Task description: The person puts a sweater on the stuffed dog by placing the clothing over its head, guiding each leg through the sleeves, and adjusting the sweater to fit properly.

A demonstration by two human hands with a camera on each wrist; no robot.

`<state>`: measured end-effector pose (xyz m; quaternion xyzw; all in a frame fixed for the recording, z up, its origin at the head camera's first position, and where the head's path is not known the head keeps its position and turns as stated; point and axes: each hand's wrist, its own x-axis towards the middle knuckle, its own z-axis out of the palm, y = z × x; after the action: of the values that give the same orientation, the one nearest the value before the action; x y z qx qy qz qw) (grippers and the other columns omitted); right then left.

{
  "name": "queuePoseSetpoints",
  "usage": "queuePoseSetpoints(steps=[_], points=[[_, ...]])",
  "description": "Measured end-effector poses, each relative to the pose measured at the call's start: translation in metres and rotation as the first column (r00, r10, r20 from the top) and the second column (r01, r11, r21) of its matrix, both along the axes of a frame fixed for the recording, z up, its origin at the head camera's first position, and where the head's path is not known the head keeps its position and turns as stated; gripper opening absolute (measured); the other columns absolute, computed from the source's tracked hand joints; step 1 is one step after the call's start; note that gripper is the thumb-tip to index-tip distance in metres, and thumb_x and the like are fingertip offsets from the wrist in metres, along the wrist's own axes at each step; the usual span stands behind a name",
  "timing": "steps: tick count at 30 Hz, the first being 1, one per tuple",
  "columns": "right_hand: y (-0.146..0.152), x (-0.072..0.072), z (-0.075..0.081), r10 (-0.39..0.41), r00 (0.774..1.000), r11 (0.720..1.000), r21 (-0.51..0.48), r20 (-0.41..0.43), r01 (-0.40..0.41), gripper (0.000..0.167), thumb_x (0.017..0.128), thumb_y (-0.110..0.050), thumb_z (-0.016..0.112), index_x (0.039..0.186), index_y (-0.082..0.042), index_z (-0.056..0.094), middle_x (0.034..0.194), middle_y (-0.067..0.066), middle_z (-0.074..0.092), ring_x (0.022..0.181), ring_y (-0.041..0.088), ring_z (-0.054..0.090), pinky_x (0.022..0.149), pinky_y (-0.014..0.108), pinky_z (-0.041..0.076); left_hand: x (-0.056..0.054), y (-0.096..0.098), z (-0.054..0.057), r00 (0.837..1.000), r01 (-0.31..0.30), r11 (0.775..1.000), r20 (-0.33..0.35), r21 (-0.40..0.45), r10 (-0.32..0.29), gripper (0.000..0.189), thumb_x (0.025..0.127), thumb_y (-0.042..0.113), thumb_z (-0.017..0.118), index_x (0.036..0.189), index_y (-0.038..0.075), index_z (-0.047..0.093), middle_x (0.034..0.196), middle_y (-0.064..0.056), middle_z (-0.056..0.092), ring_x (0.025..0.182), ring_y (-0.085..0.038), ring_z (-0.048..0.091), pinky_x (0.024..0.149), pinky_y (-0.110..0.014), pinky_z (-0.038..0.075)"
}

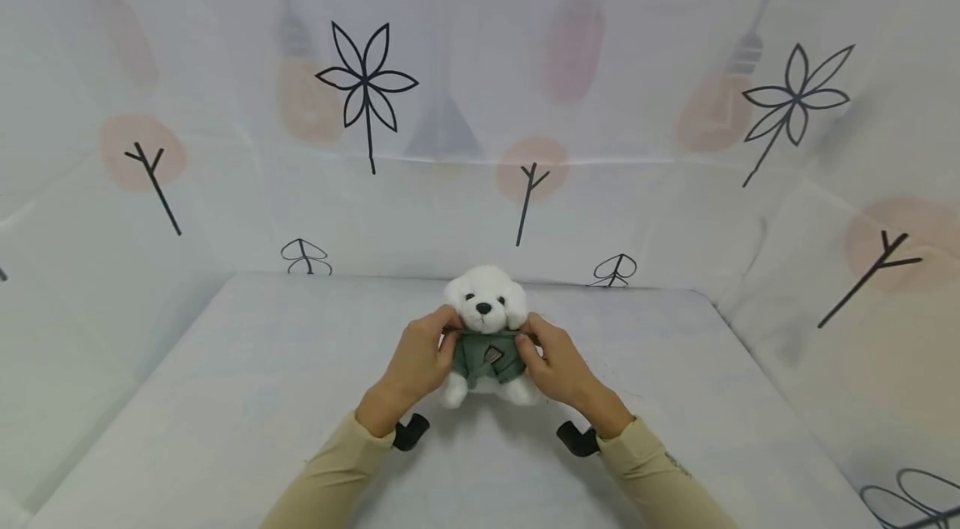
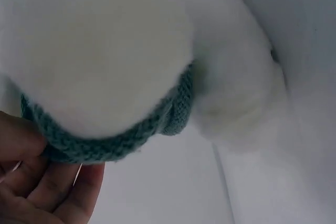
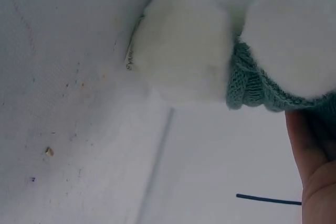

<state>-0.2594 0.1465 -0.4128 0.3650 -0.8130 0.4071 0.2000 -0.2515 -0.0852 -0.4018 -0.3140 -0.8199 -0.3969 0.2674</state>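
A white plush dog (image 1: 483, 296) sits upright on the white surface, facing the head camera, in a green knitted sweater (image 1: 480, 356) with a small dark patch on its front. My left hand (image 1: 422, 352) pinches the sweater near the neck on one side. On the other side my right hand (image 1: 558, 358) pinches it too. In the left wrist view the thumb and fingers (image 2: 86, 187) grip the green knit edge below a white furry part. The right wrist view shows the hand (image 3: 315, 166) against the knit, its fingertips hidden behind it.
The white-covered tabletop (image 1: 247, 404) extends around the dog. Behind it and at both sides hangs a white patterned sheet (image 1: 442, 212). Black curved pieces (image 1: 411, 432) show beside both wrists. Small crumbs (image 3: 49, 151) lie on the surface in the right wrist view.
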Motion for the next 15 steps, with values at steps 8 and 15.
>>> queuePoseSetpoints(steps=[8,15], points=[[-0.003,-0.001,-0.005,-0.174,0.976,0.983,-0.079,-0.128,0.165,0.016,0.084,0.001,0.068,0.087,-0.009,0.056,0.085,-0.002,0.056,0.078,0.011,0.056,0.068,0.032,0.051,0.003,0.007,-0.004,0.987,-0.112,0.994,-0.114,0.02,0.113,0.026,0.075,-0.015,0.067,0.08,0.009,0.059,0.082,-0.001,0.052,0.073,-0.014,0.056,0.063,-0.028,0.05],[-0.007,0.002,-0.003,-0.094,0.977,0.989,-0.134,-0.19,0.069,0.021,0.08,0.008,0.067,0.088,-0.01,0.057,0.078,-0.002,0.055,0.068,0.01,0.051,0.059,0.025,0.045,0.012,0.015,-0.003,0.993,-0.052,0.996,-0.107,-0.072,0.044,0.013,0.079,0.002,0.065,0.085,0.012,0.062,0.089,0.001,0.055,0.077,-0.011,0.052,0.066,-0.026,0.047]])
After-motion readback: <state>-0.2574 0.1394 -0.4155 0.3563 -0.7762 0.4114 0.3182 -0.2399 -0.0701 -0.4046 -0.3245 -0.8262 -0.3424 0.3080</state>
